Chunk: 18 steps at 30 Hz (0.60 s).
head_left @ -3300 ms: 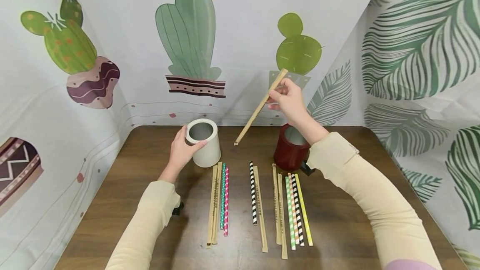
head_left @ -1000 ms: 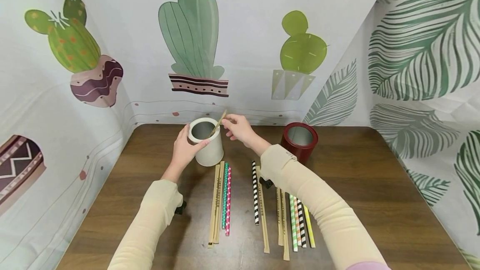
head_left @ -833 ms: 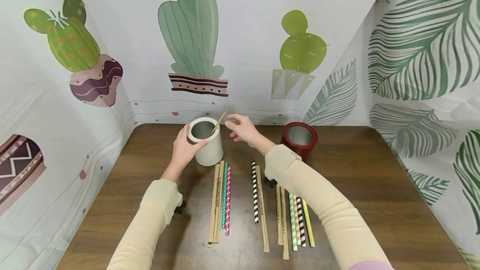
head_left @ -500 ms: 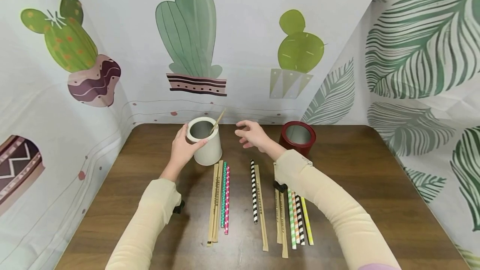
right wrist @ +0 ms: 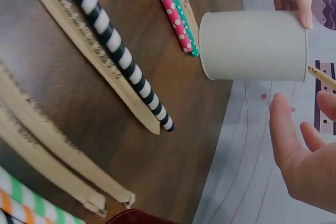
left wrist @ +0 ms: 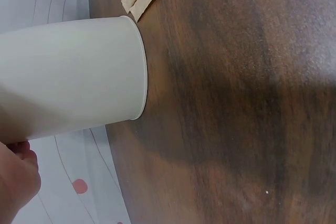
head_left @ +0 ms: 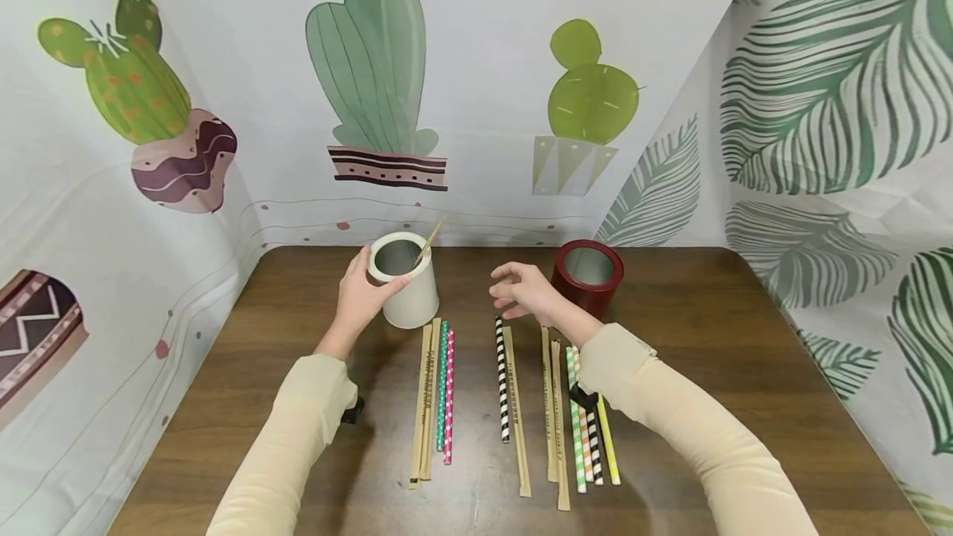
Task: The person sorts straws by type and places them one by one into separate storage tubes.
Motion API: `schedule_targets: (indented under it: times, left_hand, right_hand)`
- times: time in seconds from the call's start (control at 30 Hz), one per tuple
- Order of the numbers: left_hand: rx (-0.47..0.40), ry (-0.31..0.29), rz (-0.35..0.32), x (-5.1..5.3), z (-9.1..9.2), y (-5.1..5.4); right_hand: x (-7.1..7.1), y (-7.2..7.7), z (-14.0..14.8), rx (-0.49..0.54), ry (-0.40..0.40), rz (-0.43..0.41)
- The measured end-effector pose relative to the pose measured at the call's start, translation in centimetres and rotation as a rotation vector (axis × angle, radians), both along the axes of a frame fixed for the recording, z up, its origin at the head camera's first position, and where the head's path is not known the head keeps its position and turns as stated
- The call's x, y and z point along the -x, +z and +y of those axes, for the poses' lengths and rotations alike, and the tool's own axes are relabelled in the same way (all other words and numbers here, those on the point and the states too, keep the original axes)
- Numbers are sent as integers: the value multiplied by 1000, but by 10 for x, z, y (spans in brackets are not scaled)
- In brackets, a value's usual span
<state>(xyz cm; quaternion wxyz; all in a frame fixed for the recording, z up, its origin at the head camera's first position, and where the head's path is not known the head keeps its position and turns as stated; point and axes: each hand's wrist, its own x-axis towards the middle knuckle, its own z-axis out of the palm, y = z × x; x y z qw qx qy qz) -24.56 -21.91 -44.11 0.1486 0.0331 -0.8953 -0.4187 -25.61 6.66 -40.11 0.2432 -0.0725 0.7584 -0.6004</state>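
Note:
My left hand (head_left: 361, 296) holds a white can (head_left: 411, 300) near its rim, thumb on the front and fingers on the far left side. The can stands upright on the table. Out of its mouth leans a paper-wrapped straw (head_left: 432, 238), tilted to the right; its lower end is hidden inside. My right hand (head_left: 532, 292) hovers with loosely bent fingers and nothing between them, apart from the white can and left of a dark red can (head_left: 600, 298). Below it lie a black-and-white striped straw (head_left: 502, 379) and a wrapped straw (head_left: 517, 420).
Left of centre lie wrapped straws (head_left: 420, 412), a teal dotted straw (head_left: 442, 387) and a pink dotted straw (head_left: 449, 404). Further right are more wrapped straws (head_left: 560, 437), striped straws (head_left: 581, 453) and a yellow straw (head_left: 609, 445). A printed cloth (head_left: 491, 106) hangs behind the table.
My right hand has brought the wrapped straw to the white can, let go of it inside, and drawn back to the right. The left hand has stayed on the can.

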Motion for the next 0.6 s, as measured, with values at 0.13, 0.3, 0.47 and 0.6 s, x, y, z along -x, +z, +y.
schedule_targets:
  times: [0.13,0.3,0.47,0.6]
  left_hand:
    - [-15,-1,14,-3,2,3]
    - [-13,4,0,-4,3,5]
    - [7,0,-26,-1,1,4]
    - [19,3,-28,-1,1,4]
  right_hand:
    - [-8,-4,11,11,-1,-26]
    - [-18,-9,27,21,7,-58]
    - [-26,-15,42,34,1,-80]
    - [-32,-21,52,42,-3,-95]
